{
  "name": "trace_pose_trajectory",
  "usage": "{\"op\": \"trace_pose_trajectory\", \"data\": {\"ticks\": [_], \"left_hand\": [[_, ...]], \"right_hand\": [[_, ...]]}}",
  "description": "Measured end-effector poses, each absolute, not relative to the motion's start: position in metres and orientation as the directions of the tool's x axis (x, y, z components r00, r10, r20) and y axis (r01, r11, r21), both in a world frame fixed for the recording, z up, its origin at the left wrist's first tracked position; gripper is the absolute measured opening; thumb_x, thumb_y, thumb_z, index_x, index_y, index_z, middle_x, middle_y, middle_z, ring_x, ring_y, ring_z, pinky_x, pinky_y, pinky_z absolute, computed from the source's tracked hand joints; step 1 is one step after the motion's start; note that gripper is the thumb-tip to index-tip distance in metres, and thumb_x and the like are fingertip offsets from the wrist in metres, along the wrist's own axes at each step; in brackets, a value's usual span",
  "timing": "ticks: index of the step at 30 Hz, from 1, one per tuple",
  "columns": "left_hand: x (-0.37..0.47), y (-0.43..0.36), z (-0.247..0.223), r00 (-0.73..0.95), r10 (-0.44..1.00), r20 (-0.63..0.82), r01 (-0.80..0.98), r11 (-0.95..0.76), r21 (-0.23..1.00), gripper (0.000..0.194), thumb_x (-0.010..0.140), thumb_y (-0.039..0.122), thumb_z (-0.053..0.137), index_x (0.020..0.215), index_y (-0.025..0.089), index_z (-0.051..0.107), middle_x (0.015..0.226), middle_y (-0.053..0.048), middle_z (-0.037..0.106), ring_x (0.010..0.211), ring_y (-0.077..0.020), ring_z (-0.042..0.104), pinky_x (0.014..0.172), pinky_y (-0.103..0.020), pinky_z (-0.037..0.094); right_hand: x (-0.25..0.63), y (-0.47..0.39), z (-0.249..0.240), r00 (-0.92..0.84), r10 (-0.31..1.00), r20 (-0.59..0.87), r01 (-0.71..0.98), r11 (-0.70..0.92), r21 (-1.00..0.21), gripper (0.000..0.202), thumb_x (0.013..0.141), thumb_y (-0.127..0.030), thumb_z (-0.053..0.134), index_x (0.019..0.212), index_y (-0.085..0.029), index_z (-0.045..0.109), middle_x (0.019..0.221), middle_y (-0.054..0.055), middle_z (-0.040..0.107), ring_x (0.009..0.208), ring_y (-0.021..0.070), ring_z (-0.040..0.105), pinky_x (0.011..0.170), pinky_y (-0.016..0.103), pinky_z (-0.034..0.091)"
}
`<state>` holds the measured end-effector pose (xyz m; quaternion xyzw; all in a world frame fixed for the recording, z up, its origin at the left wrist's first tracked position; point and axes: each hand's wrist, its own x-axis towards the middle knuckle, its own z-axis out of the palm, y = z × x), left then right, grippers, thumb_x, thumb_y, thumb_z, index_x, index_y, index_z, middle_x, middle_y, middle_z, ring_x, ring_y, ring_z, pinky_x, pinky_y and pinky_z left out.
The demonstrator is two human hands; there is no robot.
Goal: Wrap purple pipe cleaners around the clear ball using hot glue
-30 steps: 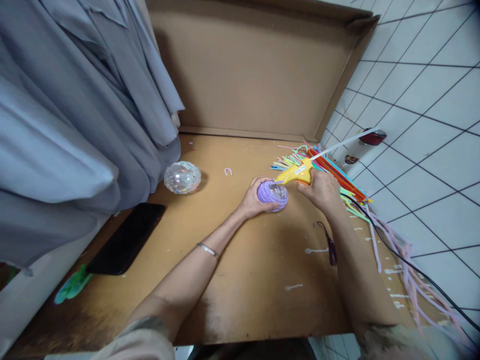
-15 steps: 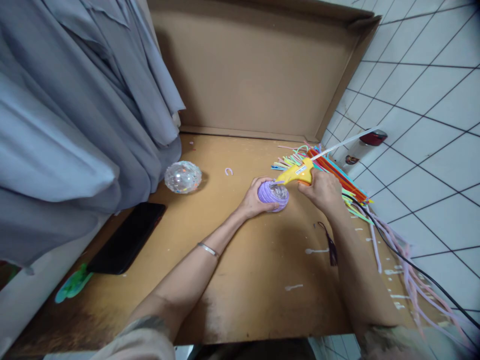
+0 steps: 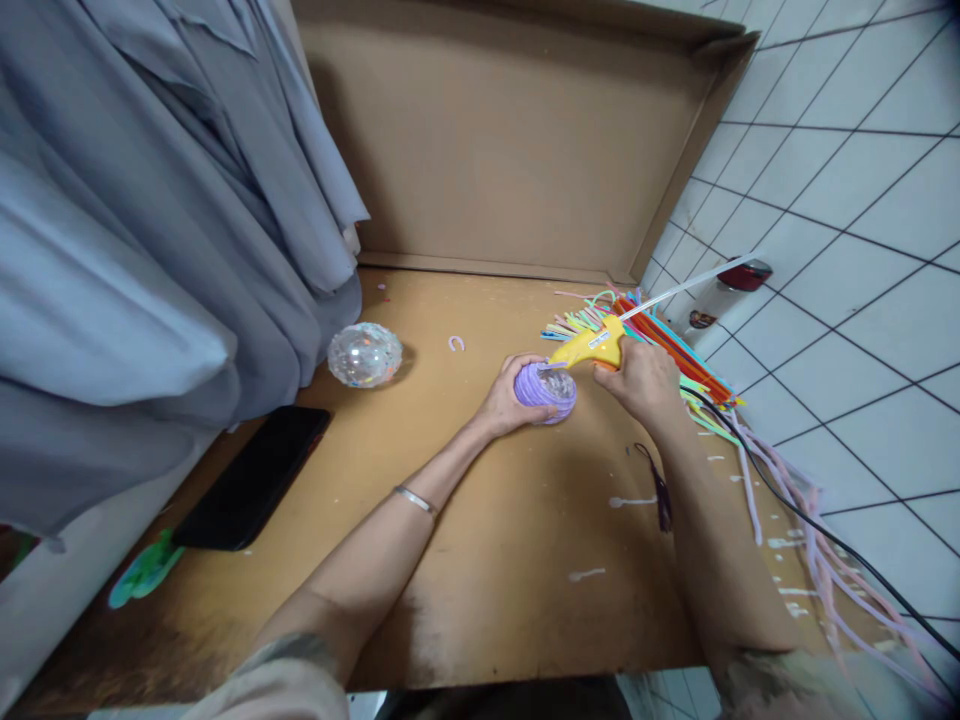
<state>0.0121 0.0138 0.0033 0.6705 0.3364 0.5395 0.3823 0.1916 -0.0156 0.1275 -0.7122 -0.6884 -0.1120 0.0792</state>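
Note:
My left hand [image 3: 511, 398] is closed around a small round piece wrapped in purple pipe cleaner [image 3: 537, 400], tilted so that its clear top faces up and right. In my right hand [image 3: 646, 378] is a yellow glue gun [image 3: 589, 345], with a long clear glue stick [image 3: 679, 288] poking out of its back. The gun's nozzle meets the purple piece at its upper rim, where a short purple end shows. Whether glue is coming out is too small to tell.
A clear plastic ball-like piece [image 3: 365, 354] and a black phone [image 3: 253, 478] lie left. Pipe cleaners [image 3: 675, 345] are bundled at right, beside a clear bottle with a red cap [image 3: 746, 275]. A black cord [image 3: 832, 545] crosses the right edge. A dark tassel [image 3: 661, 495] lies near my right forearm.
Almost nothing differs. Both hands, the purple piece and the glue gun keep their places, apart from a tiny shift of the whole view.

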Motion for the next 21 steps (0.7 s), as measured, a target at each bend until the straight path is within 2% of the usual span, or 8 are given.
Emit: {"op": "trace_pose_trajectory", "data": {"ticks": [21], "left_hand": [[0.0119, 0.0131, 0.0054, 0.188, 0.865, 0.465, 0.058, -0.483, 0.874, 0.074, 0.049, 0.03, 0.085, 0.116, 0.021, 0.054, 0.123, -0.008, 0.053, 0.119, -0.0268, 0.053, 0.108, -0.044, 0.038]], "right_hand": [[0.1931, -0.0168, 0.1313, 0.018, 0.968, 0.25, 0.999, -0.029, 0.043, 0.031, 0.08, -0.04, 0.056, 0.095, -0.015, 0.066, 0.087, 0.014, 0.07, 0.078, 0.0272, 0.061, 0.056, 0.029, 0.031]]}}
